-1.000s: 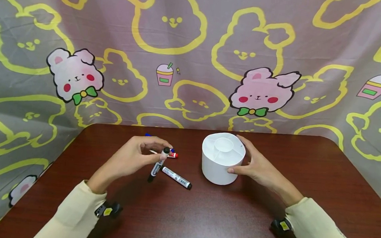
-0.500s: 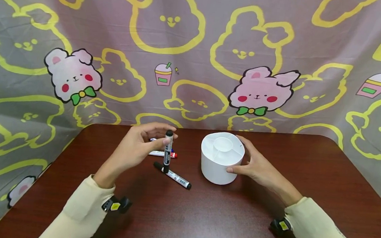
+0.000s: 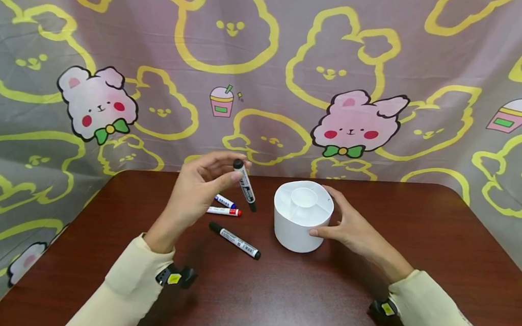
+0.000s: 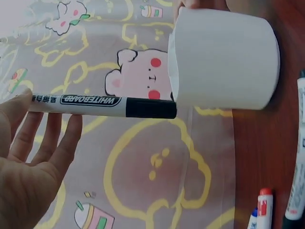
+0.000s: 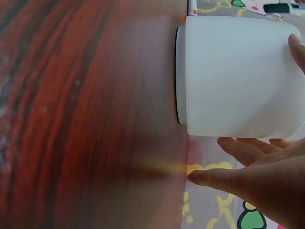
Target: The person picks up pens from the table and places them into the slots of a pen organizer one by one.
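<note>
My left hand (image 3: 192,191) pinches a black-capped whiteboard marker (image 3: 247,186) between thumb and fingers. The marker tilts, its lower end toward the right, in the air just left of a white round pen holder (image 3: 298,236). "WHITEBOARD" is legible on its barrel (image 4: 90,101) in the left wrist view. My right hand (image 3: 352,225) holds the pen holder from the right, thumb at the front and a finger at the back rim. The holder stands upright on the table; its divided top shows a round middle compartment, with no pens visible in it.
Another black-capped marker (image 3: 236,240) lies on the brown table (image 3: 277,302) in front of the holder. Behind it, a red-capped marker (image 3: 225,211) and a blue-capped marker (image 3: 227,201) lie partly hidden by my left hand. A patterned curtain (image 3: 267,81) hangs behind the table.
My left hand has risen and moved right with the marker, from above the lying black marker toward the holder. The marker's lower end has swung right. My right hand keeps its hold on the holder.
</note>
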Demonstrator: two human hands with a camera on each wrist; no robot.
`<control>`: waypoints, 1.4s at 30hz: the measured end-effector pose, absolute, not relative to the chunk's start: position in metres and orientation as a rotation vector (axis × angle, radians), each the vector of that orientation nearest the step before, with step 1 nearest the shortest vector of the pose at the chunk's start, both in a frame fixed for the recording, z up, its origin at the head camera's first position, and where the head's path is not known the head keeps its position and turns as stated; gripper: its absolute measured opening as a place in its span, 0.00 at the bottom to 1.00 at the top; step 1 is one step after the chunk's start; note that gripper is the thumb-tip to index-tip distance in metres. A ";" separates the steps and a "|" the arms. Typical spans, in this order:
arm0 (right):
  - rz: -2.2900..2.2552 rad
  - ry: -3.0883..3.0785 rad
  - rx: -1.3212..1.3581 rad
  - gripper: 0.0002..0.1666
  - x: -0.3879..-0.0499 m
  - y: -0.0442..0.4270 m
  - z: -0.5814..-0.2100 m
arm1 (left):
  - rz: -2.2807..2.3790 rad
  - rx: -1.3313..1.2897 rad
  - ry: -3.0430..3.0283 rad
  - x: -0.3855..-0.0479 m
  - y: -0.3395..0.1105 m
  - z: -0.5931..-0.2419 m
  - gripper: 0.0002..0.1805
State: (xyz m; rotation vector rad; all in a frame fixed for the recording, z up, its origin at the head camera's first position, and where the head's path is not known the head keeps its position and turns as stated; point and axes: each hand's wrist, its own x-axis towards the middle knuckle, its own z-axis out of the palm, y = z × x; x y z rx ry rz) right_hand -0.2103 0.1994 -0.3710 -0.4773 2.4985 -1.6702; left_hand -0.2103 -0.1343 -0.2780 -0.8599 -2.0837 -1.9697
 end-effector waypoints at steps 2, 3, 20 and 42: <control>-1.677 2.493 -0.486 0.61 -0.211 0.199 -0.371 | -1.992 -0.889 -2.036 -0.210 -0.128 -0.277 0.17; -1.680 2.491 -0.490 0.61 -0.211 0.199 -0.371 | -1.996 -0.906 -2.016 -0.210 -0.126 -0.277 0.17; -1.643 2.497 -0.458 0.62 -0.211 0.200 -0.371 | -1.894 -1.072 -2.089 -0.215 -0.091 -0.290 0.15; -1.647 2.503 -0.480 0.61 -0.213 0.202 -0.372 | -1.612 -1.265 -2.381 -0.221 -0.073 -0.328 0.13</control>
